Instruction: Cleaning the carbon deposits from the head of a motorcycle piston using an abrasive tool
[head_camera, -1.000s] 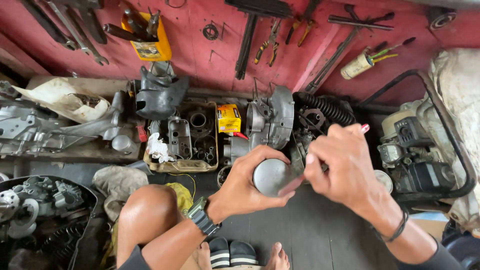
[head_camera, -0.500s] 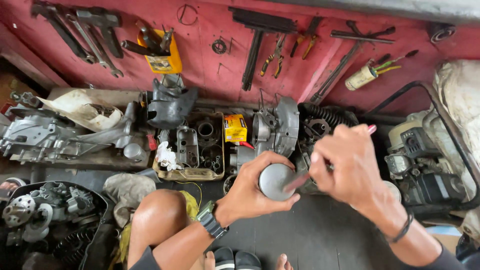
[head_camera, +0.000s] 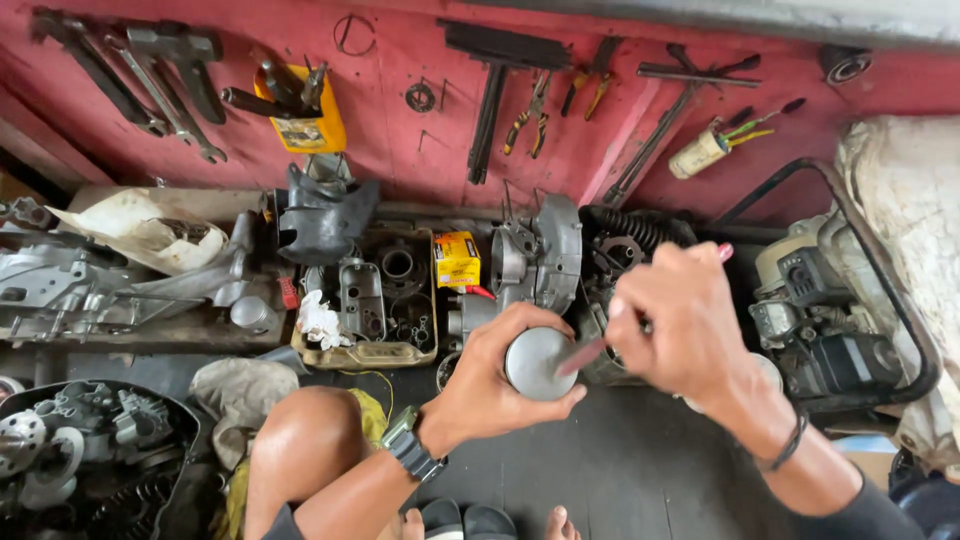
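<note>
Head view, two readers going across the frame from left to right.

A: At lower left, what is lying there?

B: Dark engine parts (head_camera: 70, 450) are sitting in a black tray, cut off by the frame edge. Above them, spanners (head_camera: 150, 80) are hanging on the red wall (head_camera: 400, 150).

A: And at centre?

B: The left hand (head_camera: 495, 385) is wrapping its fingers around a grey metal piston (head_camera: 540, 362), holding it crown-up just below the middle of the frame, in front of a tray of small parts (head_camera: 375, 300) and a grey engine casing (head_camera: 540, 255).

A: What is the right hand doing?

B: The right hand (head_camera: 680, 320) is clenching a slim red-handled tool (head_camera: 590, 350), its tip touching the piston's top, right of centre.

A: How is this step done well?

B: Judging from the grip, the piston is best kept steady in the palm while the tool is worked lightly, so that the crown is not gouged.

A: What is hard to make out?

B: The tool's tip is blurring, so its kind cannot be told. The piston's skirt is hiding behind the fingers. At far right, a small engine (head_camera: 820, 320) is partly covered by a pale cloth (head_camera: 900, 220).
</note>
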